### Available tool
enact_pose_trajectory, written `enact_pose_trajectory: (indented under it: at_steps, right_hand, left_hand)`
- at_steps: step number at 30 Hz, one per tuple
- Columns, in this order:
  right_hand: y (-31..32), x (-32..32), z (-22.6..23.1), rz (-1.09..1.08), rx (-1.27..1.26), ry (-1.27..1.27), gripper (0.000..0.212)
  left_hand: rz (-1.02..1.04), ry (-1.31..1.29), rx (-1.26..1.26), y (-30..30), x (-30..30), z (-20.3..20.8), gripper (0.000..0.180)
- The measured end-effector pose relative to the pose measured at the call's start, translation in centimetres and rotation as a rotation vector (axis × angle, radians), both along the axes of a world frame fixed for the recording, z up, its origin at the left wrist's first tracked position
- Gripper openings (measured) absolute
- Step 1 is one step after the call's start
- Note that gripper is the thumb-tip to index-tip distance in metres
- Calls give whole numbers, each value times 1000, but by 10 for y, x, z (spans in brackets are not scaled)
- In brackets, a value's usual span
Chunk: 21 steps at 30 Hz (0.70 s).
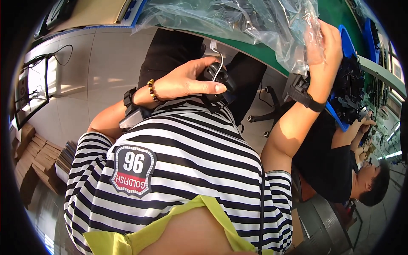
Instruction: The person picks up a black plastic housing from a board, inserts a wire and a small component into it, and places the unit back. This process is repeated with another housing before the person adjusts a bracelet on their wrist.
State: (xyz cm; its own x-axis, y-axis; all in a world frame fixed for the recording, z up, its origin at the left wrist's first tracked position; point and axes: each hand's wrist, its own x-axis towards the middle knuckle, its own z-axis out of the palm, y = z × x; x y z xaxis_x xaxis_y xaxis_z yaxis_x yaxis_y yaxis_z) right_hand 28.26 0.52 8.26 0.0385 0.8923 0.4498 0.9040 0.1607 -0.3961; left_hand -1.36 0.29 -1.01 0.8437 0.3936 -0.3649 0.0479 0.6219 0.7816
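Note:
My left hand (180,84) is closed round a small black device (226,81), holding it over my lap, just off the table's near edge. The thumb lies along its near side, and a thin white cable (219,63) loops across it. The rest of the device is hidden by my fingers, so its exact kind is unclear. Further right, my right hand (326,47) grips the side of a crumpled clear plastic bag (259,25) on the green table. Film partly covers those fingers. Dark items show dimly through the bag.
A blue bin (342,120) of black parts stands right of my right forearm. Beyond it, a co-worker in black (329,170) handles parts. Cardboard (91,12) lies on the table's left. A wheeled chair base (265,111) is below; flattened cartons (40,159) are stacked at left.

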Motion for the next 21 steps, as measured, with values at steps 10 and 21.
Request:
enact_pose_trajectory:
  at_steps: [10, 21]
  right_hand:
    - [-103, -79, -14, 311, -309, 1097, 13]
    - [-111, -97, -66, 284, -357, 1351, 12]
  left_hand:
    - [-135, -103, 27, 3, 8, -3, 41]
    - [-149, -111, -8, -2, 19, 9, 44]
